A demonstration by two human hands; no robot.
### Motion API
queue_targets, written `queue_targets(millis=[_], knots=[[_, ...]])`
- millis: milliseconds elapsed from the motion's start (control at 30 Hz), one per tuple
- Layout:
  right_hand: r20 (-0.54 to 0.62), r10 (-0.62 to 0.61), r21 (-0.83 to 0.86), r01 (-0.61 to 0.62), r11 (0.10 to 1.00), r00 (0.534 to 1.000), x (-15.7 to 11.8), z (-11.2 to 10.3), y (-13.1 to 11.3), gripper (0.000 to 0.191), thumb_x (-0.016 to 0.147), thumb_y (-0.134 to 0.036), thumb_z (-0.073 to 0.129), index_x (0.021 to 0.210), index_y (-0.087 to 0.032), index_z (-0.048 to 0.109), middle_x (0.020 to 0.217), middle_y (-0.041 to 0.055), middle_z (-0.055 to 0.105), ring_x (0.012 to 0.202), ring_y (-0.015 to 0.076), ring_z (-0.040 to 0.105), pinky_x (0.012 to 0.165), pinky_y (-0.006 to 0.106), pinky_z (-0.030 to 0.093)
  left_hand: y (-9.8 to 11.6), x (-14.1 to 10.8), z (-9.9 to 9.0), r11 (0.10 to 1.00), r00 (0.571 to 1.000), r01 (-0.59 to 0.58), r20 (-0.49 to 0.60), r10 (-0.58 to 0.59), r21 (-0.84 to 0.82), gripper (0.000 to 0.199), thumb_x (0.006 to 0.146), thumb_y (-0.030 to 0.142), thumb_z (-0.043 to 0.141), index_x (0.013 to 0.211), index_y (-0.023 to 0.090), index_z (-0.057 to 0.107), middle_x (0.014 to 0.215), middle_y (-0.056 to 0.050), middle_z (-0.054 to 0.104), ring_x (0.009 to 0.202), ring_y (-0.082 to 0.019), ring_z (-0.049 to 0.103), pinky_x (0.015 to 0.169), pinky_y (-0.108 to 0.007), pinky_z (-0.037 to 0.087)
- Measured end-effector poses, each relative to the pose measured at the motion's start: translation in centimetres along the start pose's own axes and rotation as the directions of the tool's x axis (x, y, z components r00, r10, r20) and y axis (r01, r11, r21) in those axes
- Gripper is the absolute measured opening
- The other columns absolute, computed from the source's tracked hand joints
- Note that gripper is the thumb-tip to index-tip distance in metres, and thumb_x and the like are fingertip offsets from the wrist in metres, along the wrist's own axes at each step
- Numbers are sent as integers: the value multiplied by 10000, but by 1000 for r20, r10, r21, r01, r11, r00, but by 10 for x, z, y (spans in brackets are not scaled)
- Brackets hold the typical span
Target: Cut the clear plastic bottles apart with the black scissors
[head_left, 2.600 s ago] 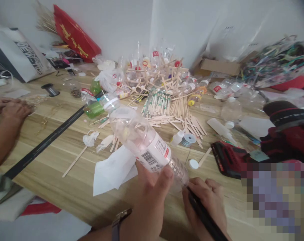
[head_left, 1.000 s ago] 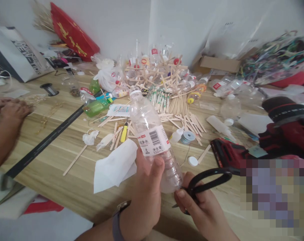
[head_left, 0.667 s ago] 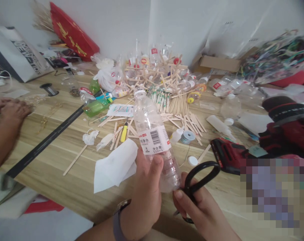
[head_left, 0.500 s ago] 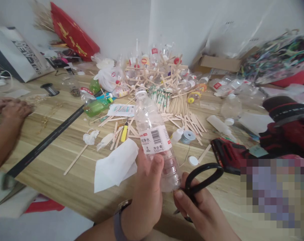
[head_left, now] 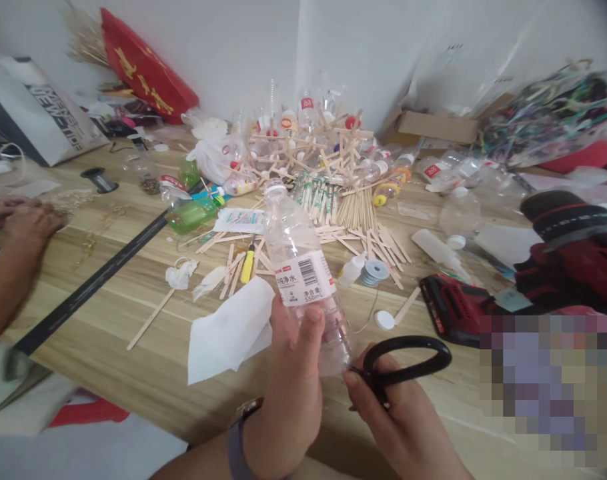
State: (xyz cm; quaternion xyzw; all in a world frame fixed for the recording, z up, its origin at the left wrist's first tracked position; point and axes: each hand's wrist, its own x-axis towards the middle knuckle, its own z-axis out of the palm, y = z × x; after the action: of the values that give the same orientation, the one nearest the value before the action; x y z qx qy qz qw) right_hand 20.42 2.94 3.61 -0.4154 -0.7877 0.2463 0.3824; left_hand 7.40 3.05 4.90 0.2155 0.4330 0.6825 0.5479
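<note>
A clear plastic bottle (head_left: 303, 267) with a white label and a white cap leans up and to the left over the table. My left hand (head_left: 298, 373) is wrapped round its lower half, thumb across the front. In my right hand (head_left: 398, 407) is a pair of black-handled scissors (head_left: 408, 360), gripped near the pivot with a handle loop sticking out to the right. The scissors are at the bottle's base; whether a blade goes into the plastic I cannot tell. White paper (head_left: 228, 333) lies on the wood just left of my left hand.
Behind the bottle, wooden sticks (head_left: 328, 153) and plastic bottles are heaped. A red and black power tool (head_left: 458, 313) lies at the right. A yellow screwdriver (head_left: 248, 263) and a blue spool (head_left: 374, 272) sit nearer. Another person's hands (head_left: 28, 223) rest at the left edge.
The bottle and my left hand have shifted slightly left. The scissors in my right hand have turned, their handle loop now lying flatter and their tip closer to the bottle's base.
</note>
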Motion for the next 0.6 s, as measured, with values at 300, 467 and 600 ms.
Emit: queue_targets(millis=[300,467,600], knots=[[-102,-177,-349,132,928,979,-14,10,15,116,1002,-154,481,907,-220,490,693,-21,589,559,160,550,658,321,391,2,-1,7,998,994,44,-93,-48,-42,623,809,514,768,1306,259,493,1319,-126,625,1246,-310,588,980,-413,515],[-116,-225,-447,152,882,967,-19,6,21,233,918,-38,455,1064,-212,509,764,-6,640,673,184,620,763,375,323,3,-4,8,976,987,137,-56,-148,-170,521,810,454,776,1241,272,545,1103,-50,675,967,-230,675,816,-350,551],[-125,-251,-294,206,933,960,-14,5,19,198,933,-62,505,1019,-240,499,738,-19,614,630,169,574,721,344,395,6,-4,6,979,992,124,-1,-126,-161,435,788,464,796,1128,259,618,1008,-29,675,897,-214,675,805,-344,549]])
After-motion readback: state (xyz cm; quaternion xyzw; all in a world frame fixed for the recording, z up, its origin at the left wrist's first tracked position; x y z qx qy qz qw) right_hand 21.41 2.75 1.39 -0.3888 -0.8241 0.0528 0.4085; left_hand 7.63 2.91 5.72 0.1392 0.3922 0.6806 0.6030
